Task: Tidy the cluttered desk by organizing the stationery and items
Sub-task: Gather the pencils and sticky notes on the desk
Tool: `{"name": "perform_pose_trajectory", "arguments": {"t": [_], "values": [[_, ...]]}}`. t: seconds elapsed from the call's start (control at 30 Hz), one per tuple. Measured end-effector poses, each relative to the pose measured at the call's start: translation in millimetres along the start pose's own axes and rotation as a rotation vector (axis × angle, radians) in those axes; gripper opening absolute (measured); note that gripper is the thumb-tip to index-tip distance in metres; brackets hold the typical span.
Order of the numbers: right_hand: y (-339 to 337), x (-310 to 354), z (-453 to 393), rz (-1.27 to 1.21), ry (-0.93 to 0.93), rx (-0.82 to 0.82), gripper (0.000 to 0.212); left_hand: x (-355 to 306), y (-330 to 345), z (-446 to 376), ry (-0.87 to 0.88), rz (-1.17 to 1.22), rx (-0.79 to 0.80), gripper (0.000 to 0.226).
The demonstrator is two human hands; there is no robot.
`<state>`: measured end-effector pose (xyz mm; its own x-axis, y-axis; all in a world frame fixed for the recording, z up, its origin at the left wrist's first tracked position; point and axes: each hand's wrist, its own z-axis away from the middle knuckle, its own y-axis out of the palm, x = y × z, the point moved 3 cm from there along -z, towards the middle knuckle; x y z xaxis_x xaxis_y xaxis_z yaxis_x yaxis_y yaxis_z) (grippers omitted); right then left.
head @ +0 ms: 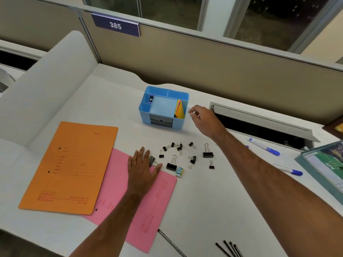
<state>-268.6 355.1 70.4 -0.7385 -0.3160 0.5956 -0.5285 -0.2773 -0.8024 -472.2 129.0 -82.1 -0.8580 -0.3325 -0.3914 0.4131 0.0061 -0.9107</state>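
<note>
White desk (194, 210) inside a partitioned cubicle is carrying the clutter: an orange folder (70, 164) overlapping a pink folder (148, 210), then the blue organizer (178, 125) near the back edge with coloured sticky notes (179, 109) standing in its right compartment. Left hand (142, 172) is lying flat, fingers spread, on the pink folder, while the right hand (202, 118) is hovering just beside the organizer, fingers loosely curled; whether it is pinching anything, I cannot tell. Sorting into the organizer seems underway, and next is likely gathering the scattered binder clips (185, 154) between the hands, calling for small pinches.
</note>
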Motion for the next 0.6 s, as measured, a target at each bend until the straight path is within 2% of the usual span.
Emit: {"name": "perform_pose_trajectory", "arguments": {"t": [0.4, 0.6], "values": [[18, -66, 113, -0.037, 0.199, 0.085, 0.013, -18, -14, 1, -0.096, 0.054, 0.074, 0.087], [19, -88, 177, -0.026, 0.246, 0.093, 0.011, -41, -15, 32, -0.031, 0.048, 0.063, 0.090]]}}
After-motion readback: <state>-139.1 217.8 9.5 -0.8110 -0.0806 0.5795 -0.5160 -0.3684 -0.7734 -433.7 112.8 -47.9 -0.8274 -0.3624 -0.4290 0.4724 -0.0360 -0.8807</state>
